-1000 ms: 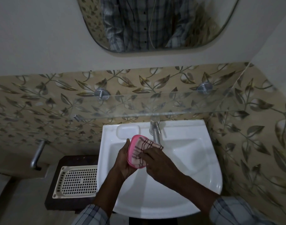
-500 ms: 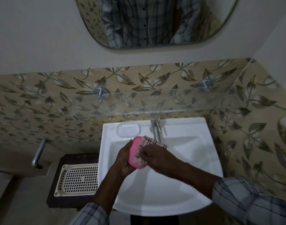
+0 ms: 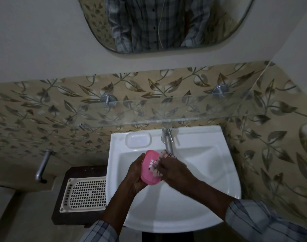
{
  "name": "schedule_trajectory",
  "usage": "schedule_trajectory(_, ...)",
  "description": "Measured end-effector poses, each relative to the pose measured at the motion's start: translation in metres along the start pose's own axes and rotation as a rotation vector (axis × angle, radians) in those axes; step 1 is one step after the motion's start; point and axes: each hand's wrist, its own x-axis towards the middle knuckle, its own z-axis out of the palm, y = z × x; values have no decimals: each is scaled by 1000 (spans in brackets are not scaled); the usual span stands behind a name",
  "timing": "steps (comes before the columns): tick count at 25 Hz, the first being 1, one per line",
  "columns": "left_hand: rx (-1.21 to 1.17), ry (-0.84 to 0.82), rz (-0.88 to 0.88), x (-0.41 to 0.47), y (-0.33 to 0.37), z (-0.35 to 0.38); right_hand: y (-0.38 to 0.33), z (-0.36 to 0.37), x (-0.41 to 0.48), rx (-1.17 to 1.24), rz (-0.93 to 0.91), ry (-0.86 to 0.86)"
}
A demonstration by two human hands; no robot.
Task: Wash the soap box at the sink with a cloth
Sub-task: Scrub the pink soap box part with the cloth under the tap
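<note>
The pink soap box point(image 3: 150, 170) is held up over the bowl of the white sink point(image 3: 201, 172), tilted on its side just in front of the tap's spout, with a few slots showing pale in its face. The left hand point(image 3: 135, 175) cups it from the left and below, fingers curled round its back and lower edge in a firm hold. The right hand point(image 3: 172, 169) presses a checked cloth point(image 3: 164, 154) against the box's right side; its fingers are closed on the cloth, though they are blurred and I cannot make out each one. A bit of the cloth sticks up above the knuckles, close to the steel tap point(image 3: 167, 138). I cannot tell whether water is running. On the sink's back ledge, left of the tap, is a moulded soap recess point(image 3: 138, 140). A clear glass shelf point(image 3: 184, 109) on 2 round metal mounts juts out over the tap, in front of leaf-patterned tiles point(image 3: 44, 105). Left of the sink, a cream perforated tray point(image 3: 84, 194) lies on a dark stand point(image 3: 62, 219). Above, a mirror point(image 3: 166, 23) reflects a checked shirt.
</note>
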Motion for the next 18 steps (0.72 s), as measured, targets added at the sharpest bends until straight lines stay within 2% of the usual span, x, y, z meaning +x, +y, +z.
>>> schedule_trajectory(2,12,17,-13,1,-2,1,-2,2,0,-24,-76,-146)
schedule_trajectory(5,-16,21,0,2,-1,4,1,1,0,-125,12,-63)
schedule_trajectory(6,-8,17,7,2,-1,4,-1,-2,-3,-152,-22,-69)
schedule_trajectory(8,24,2,10,-1,1,7,-1,-2,-8,-282,-283,-22)
schedule_trajectory(9,33,11,22,-2,1,8,-5,-4,-9,-297,-316,1)
schedule_trajectory(10,37,37,49,-3,1,8,-10,-6,-8,-270,-240,-9)
schedule_trajectory(11,27,68,78,-2,1,10,-19,-8,-7,-207,-88,-28)
schedule_trajectory(13,-6,128,140,-1,-5,17,-41,-5,-2,20,161,-12)
schedule_trajectory(15,14,187,211,1,-17,24,-60,-8,12,297,356,119)
schedule_trajectory(16,25,200,241,2,-22,24,-68,-12,17,377,426,188)
schedule_trajectory(17,27,216,251,0,-25,25,-71,-16,18,358,443,201)
schedule_trajectory(18,17,185,245,1,-23,20,-71,-20,15,294,393,227)
